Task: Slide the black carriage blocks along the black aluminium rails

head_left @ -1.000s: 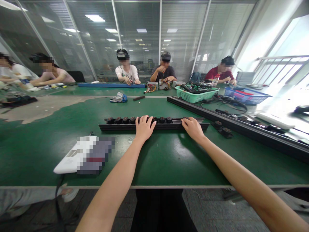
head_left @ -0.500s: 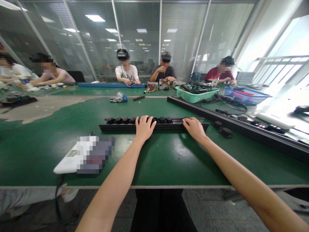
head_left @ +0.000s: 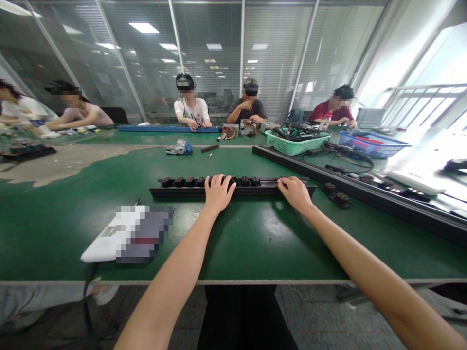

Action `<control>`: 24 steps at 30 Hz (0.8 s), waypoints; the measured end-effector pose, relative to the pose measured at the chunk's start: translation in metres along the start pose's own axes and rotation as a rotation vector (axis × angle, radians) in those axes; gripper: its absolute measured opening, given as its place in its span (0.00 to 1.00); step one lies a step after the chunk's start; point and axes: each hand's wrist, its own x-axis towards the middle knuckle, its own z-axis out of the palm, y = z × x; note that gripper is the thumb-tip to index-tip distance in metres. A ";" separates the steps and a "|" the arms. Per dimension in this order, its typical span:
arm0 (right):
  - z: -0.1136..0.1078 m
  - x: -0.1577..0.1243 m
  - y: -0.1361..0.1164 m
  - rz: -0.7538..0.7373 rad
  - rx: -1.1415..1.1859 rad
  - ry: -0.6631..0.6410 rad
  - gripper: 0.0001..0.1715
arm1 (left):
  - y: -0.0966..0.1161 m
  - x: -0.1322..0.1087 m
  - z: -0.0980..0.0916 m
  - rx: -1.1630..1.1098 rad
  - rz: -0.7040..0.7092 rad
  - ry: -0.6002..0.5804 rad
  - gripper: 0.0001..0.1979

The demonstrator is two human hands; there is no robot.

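Observation:
A long black rail [head_left: 182, 192] lies across the green table in front of me, with a row of small round black modules [head_left: 178, 182] standing along its channel. My left hand [head_left: 218, 192] lies over the rail's middle, its fingers bent across the top and gripping it, hiding some modules. Toward the right end, my right hand [head_left: 295, 193] has its thumb and fingertips pressed together at the channel. What is between those fingertips is hidden. Just beyond the rail's right end lie a few loose dark modules [head_left: 341, 199].
A longer black rail [head_left: 350, 189] runs diagonally at right. Behind it stand a green basket [head_left: 297, 145] of cables and a blue basket [head_left: 374, 146]. A white device [head_left: 105, 238] lies front left, a grey-blue glove [head_left: 179, 147] farther back. Several co-workers sit around the table.
My right hand has shifted very slightly to the right along the rail. My left hand and the rail stay where they were.

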 end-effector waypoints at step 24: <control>-0.003 0.001 0.011 0.049 0.022 0.020 0.22 | 0.000 0.000 -0.001 0.000 -0.002 -0.008 0.24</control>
